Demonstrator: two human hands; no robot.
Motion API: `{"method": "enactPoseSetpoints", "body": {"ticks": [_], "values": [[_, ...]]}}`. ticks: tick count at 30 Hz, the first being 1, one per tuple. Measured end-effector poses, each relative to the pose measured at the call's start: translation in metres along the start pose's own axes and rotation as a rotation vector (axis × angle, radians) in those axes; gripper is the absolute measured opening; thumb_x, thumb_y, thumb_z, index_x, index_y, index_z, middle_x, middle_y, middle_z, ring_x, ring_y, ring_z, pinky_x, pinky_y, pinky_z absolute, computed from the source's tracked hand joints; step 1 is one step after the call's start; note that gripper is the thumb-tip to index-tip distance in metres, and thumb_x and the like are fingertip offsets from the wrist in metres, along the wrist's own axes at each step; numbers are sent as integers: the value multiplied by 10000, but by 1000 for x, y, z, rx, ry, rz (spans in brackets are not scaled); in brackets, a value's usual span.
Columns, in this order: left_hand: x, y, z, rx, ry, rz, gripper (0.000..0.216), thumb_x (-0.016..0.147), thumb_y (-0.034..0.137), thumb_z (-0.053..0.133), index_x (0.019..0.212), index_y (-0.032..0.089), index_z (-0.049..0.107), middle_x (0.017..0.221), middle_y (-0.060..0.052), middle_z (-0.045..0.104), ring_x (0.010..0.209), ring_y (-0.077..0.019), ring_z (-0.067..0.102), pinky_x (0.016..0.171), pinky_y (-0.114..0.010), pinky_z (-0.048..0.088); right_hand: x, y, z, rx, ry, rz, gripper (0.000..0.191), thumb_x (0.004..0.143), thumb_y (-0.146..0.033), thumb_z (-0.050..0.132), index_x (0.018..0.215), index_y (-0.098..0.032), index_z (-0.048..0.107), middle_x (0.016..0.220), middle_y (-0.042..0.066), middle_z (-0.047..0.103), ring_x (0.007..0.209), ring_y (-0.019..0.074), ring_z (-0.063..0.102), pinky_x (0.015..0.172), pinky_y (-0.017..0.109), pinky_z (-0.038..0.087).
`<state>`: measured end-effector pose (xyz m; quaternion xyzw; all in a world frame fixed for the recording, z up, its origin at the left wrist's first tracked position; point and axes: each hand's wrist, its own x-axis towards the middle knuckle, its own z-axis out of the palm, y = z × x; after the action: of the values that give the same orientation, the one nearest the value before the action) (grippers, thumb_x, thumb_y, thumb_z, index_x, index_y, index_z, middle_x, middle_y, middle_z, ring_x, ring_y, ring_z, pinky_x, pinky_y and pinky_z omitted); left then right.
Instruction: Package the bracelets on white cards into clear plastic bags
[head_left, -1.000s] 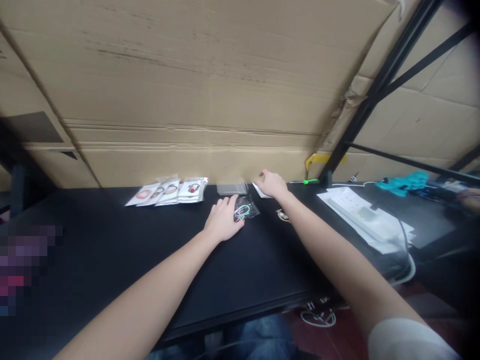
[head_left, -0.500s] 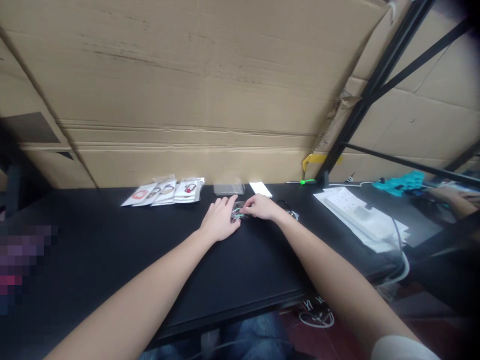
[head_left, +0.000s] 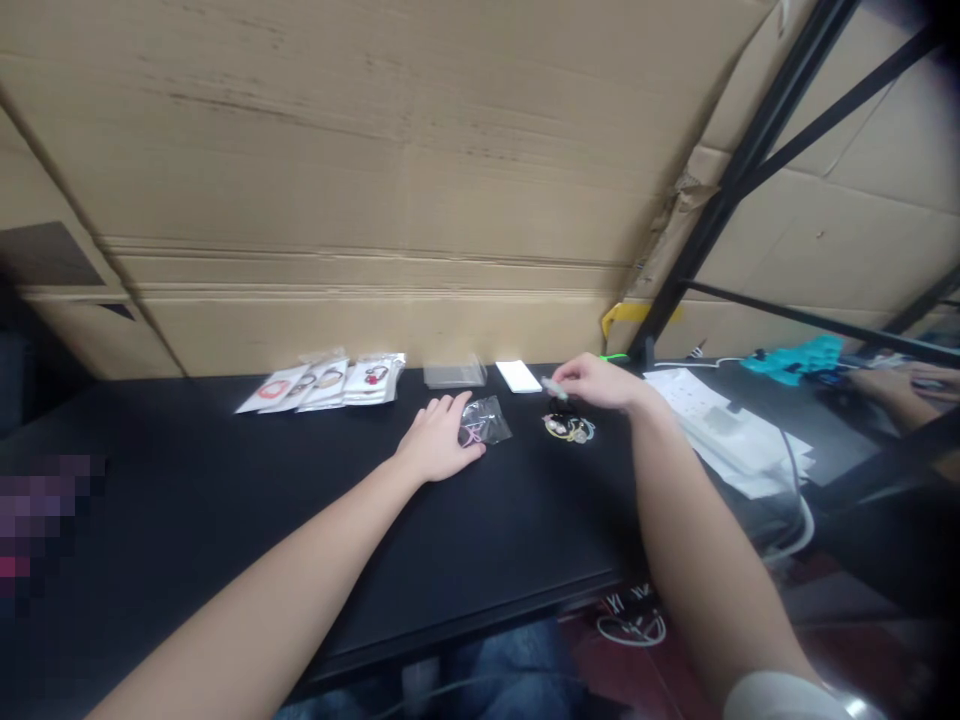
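My left hand [head_left: 435, 438] lies on the black table [head_left: 420, 580] with its fingers stretched out and the thumb apart. Its fingertips and thumb touch the left side of a clear plastic bag [head_left: 493, 420], where a pink looped cord [head_left: 472, 433] shows. My right hand [head_left: 596, 382] is further right and pinches a small pale grey-green piece [head_left: 555, 388], whose kind I cannot make out. Just below that hand lies a small pile of thin cord loops [head_left: 570, 428], yellowish, black and pale blue, with beads or charms among them.
Packets with white cards and looped bands [head_left: 330, 385] stand at the back left. Clear sleeves [head_left: 455, 373] and white cards [head_left: 517, 376] sit along the cardboard wall [head_left: 390, 200]. Papers [head_left: 720, 430] lie right, near a black metal post [head_left: 697, 235]. Another person's hand [head_left: 930, 392] shows far right.
My right hand has moved right, away from the plastic bag, carrying the pale piece to above the cord pile. My left hand has stayed by the bag, which now shows more fully.
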<state>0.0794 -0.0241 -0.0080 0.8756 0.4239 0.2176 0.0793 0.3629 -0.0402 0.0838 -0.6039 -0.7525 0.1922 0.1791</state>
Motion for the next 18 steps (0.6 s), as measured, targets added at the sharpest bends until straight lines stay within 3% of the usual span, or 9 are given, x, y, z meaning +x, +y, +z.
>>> {"method": "enactPoseSetpoints", "body": {"ticks": [2, 4, 6, 8, 11, 14, 18], "values": [[0, 1, -1, 1, 0, 7, 781, 745, 521, 568, 1413, 232, 284, 1259, -113, 500, 1133, -319, 463, 943, -458, 367, -3, 13, -6, -56, -4, 112, 144, 684, -303, 635, 673, -189, 722, 678, 45, 683, 607, 174, 571, 572, 285, 401], [0, 3, -1, 5, 6, 21, 776, 747, 510, 565, 1415, 232, 284, 1260, -111, 497, 1132, -318, 463, 947, -460, 368, -2, 17, -3, -123, 76, 174, 116, 646, -290, 664, 677, -194, 722, 664, 42, 678, 587, 174, 567, 559, 288, 398], [-1, 3, -2, 11, 14, 33, 770, 748, 497, 565, 1415, 231, 285, 1252, -109, 501, 1134, -320, 460, 949, -464, 368, 1, 9, 5, -152, 159, 116, 116, 667, -280, 646, 703, -200, 723, 670, 35, 678, 584, 167, 568, 565, 285, 398], [-1, 4, -3, 15, 19, 42, 770, 748, 484, 570, 1416, 232, 283, 1253, -107, 502, 1136, -320, 458, 951, -465, 368, 6, -7, 18, -118, 133, -38, 146, 720, -269, 601, 734, -207, 732, 708, 28, 690, 618, 160, 582, 600, 278, 409], [-1, 3, -3, -1, 13, 50, 773, 743, 474, 582, 1415, 238, 282, 1277, -104, 492, 1149, -319, 450, 953, -464, 369, 13, -29, 40, -18, -102, -206, 193, 755, -246, 570, 831, -223, 746, 711, 1, 690, 600, 138, 575, 602, 257, 418], [-1, 1, -3, -38, -10, 52, 779, 734, 475, 599, 1409, 239, 288, 1301, -104, 481, 1167, -318, 440, 961, -465, 367, 18, -34, 57, 121, -353, -152, 302, 799, -226, 518, 1033, -226, 709, 614, -18, 649, 473, 102, 511, 509, 228, 393], [0, -2, -3, -71, -44, 70, 769, 736, 480, 602, 1402, 240, 299, 1297, -102, 488, 1164, -315, 445, 963, -467, 364, 21, -31, 66, 308, -587, -66, 470, 846, -222, 470, 1313, -246, 525, 623, -21, 645, 407, 76, 473, 452, 200, 361]]}}
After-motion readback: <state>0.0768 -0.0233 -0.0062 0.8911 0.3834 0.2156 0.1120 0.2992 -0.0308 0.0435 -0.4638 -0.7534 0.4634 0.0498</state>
